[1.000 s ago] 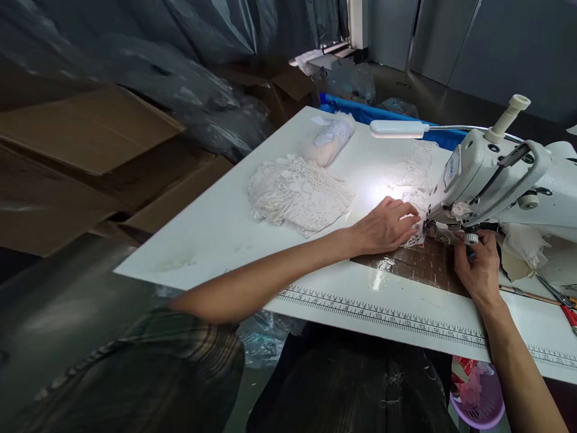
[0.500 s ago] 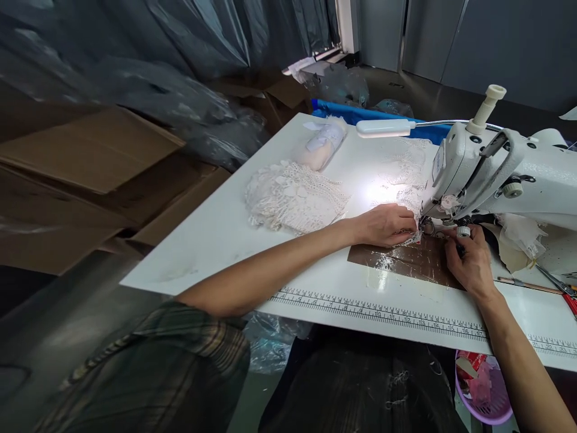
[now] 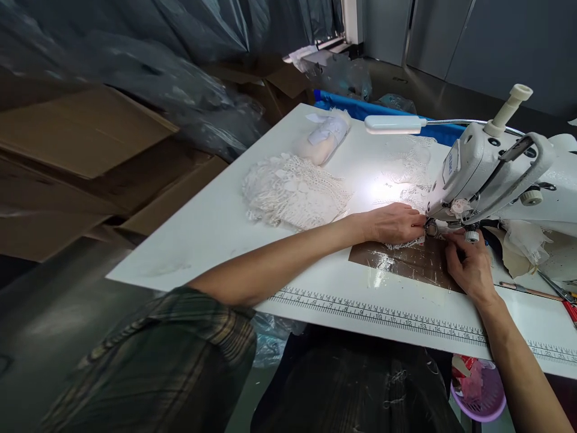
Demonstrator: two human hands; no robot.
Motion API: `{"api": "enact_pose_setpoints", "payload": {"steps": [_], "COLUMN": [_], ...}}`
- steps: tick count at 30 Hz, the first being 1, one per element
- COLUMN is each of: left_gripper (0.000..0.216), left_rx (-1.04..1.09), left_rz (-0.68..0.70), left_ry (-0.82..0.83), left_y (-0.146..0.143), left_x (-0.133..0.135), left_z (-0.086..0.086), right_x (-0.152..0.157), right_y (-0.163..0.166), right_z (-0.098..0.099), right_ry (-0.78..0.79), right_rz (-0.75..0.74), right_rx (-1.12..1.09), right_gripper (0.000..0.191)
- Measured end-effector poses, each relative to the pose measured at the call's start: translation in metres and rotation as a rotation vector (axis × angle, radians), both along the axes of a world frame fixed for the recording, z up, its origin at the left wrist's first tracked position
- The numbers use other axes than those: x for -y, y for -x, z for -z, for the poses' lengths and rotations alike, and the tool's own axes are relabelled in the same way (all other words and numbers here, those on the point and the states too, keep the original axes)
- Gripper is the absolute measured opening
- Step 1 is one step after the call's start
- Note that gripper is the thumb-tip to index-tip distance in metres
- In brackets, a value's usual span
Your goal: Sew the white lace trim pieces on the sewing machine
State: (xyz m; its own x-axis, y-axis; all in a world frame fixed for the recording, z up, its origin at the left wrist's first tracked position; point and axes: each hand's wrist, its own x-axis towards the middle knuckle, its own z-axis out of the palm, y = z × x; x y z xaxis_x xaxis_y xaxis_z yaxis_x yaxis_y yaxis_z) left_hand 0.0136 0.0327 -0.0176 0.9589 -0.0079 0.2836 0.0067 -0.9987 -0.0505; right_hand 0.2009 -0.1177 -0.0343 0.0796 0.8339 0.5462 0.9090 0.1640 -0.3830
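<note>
My left hand (image 3: 394, 222) lies flat on a piece of white lace (image 3: 408, 242), fingers stretched toward the needle of the white sewing machine (image 3: 500, 174). Just right of the presser foot, my right hand (image 3: 469, 267) has its fingers curled and pinched on the lace edge under the machine head. The lace runs from the lit patch behind the needle out onto a brown taped patch (image 3: 406, 264) on the white table (image 3: 216, 234).
A heap of white lace pieces (image 3: 293, 192) and a wrapped roll (image 3: 324, 139) lie at the table's far left. A lamp (image 3: 392, 124) hangs over the work. Scissors and a pencil (image 3: 532, 291) lie at right. A purple basket (image 3: 478, 394) sits below; cardboard boxes (image 3: 90, 132) stand left.
Both hands stay at the needle; the left hand has slid slightly right along the lace and the right hand has shifted a little. The camera view has swayed.
</note>
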Motion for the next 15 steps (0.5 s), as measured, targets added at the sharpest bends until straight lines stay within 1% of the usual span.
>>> {"api": "enact_pose_setpoints", "payload": {"steps": [4, 8, 12, 15], "left_gripper": [0.032, 0.031, 0.026, 0.023], "left_rx": [0.064, 0.108, 0.108, 0.071], "left_rz": [-0.047, -0.057, -0.031, 0.003], "left_ry": [0.013, 0.056, 0.13, 0.216], "left_y": [0.0, 0.002, 0.005, 0.009], "left_x": [0.001, 0.0, -0.001, -0.003], "left_z": [0.01, 0.014, 0.014, 0.009], "right_x": [-0.001, -0.001, -0.001, -0.001], "right_y": [-0.001, -0.002, -0.002, -0.002], "right_z": [0.004, 0.006, 0.005, 0.003], "right_ry": [0.001, -0.01, 0.024, 0.007], "right_rz": [0.008, 0.023, 0.018, 0.016], "right_rx": [0.001, -0.003, 0.006, 0.011], "right_gripper": [0.029, 0.029, 0.028, 0.029]}}
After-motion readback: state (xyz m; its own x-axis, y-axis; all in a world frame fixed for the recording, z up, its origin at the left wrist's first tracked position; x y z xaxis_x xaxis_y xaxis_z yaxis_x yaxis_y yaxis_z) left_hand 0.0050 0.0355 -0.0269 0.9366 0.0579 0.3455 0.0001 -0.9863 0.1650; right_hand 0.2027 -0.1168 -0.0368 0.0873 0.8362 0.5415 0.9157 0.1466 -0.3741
